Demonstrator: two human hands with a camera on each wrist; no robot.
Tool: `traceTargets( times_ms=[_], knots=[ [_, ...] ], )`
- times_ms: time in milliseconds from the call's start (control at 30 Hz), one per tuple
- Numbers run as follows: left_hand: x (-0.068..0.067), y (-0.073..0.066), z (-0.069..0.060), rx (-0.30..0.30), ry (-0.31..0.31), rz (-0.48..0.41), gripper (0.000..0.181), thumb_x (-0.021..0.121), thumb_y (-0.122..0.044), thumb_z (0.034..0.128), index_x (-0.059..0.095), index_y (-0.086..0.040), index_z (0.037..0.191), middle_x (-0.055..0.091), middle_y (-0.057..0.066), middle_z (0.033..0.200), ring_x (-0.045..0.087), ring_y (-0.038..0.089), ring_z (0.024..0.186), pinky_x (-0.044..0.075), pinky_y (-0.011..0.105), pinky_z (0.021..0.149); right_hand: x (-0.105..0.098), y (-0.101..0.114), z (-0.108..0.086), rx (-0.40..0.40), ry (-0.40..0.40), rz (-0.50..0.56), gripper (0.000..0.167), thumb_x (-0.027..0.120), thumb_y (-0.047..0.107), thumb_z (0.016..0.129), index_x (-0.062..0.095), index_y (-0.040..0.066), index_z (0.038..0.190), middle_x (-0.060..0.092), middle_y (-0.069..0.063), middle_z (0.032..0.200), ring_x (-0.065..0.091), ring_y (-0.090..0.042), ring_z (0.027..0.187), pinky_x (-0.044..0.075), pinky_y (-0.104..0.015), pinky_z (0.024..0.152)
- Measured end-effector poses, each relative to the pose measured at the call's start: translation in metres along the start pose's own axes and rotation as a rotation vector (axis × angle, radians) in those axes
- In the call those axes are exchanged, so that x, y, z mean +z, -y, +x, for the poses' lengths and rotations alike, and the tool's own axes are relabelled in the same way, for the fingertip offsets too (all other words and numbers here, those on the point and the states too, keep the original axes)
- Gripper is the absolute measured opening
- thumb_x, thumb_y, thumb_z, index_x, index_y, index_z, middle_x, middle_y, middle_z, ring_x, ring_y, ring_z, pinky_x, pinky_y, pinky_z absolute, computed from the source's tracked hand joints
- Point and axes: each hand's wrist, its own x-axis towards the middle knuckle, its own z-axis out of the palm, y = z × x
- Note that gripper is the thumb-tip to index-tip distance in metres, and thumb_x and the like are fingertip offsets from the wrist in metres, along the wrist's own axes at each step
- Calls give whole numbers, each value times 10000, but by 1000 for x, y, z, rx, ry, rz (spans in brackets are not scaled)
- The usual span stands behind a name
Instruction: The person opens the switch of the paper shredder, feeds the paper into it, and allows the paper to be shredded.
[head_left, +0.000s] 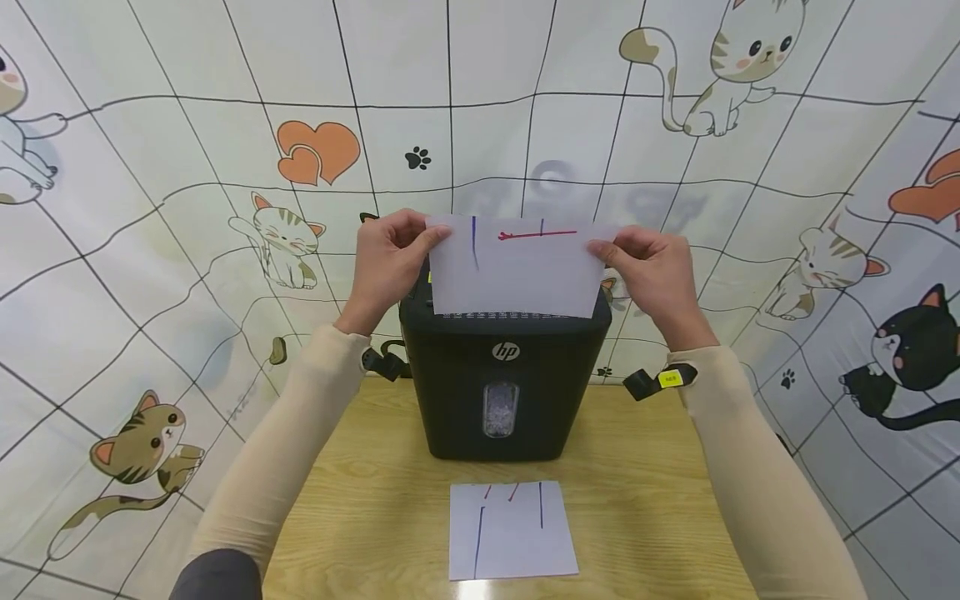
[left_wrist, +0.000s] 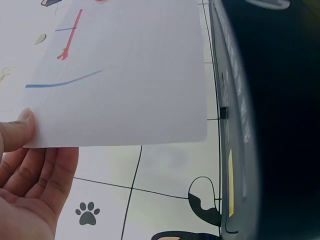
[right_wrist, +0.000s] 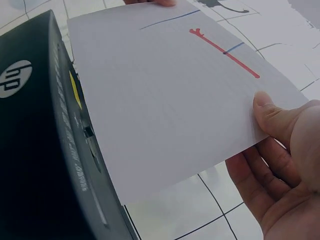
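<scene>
The shredder point(head_left: 457, 392) stands on the bench point(head_left: 360, 500), toward its far side, with the wall covering point(head_left: 405, 58) behind it and to its left and right. On its front, the logo point(head_left: 506, 351) sits above the window point(head_left: 500, 410). One sheet point(head_left: 517, 279) is over the shredder's top, near it, between the person's left grip point(head_left: 390, 262) at its left edge and right grip point(head_left: 656, 275) at its right edge, both by the upper corners. Another sheet point(head_left: 513, 546) lies on the bench before the shredder, well apart from it, nearer the person.
</scene>
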Motion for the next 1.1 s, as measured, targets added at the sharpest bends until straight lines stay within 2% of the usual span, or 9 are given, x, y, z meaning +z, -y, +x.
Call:
traceTargets(
  times_ms=[133,367,600,767,1100],
  knots=[
    [1,2,10,-22,-3,-2,220,778,-235,931,772,-22,984,766,140,895,614,142,730,472,215,687,2,0,10,-5,-2,16,348,809,438,873,766,98,929,735,170,812,623,-113,926,464,-268,816],
    [1,13,22,-62,10,-11,229,789,-260,920,772,-44,993,779,58,909,664,105,762,554,202,723,10,-8,26,-24,-5,30,343,811,432,870,757,94,891,708,189,753,624,-115,868,477,-250,803],
    [3,26,25,-95,40,11,238,785,-278,923,768,-54,1002,777,60,915,654,120,768,543,245,751,18,-22,32,-5,8,7,371,803,451,867,754,86,908,717,121,804,581,-149,900,451,-275,806],
    [5,30,27,-123,44,32,250,783,-294,922,769,-68,1029,783,88,986,667,125,815,550,229,774,20,-25,33,-2,4,8,372,799,444,873,753,79,923,711,142,800,586,-144,885,451,-274,797],
    [7,38,28,-172,66,42,276,774,-314,924,765,-77,1067,781,110,1061,693,134,872,592,305,860,23,-31,32,50,21,12,385,794,478,862,751,105,950,718,106,853,584,-144,922,465,-271,819]
  ],
)
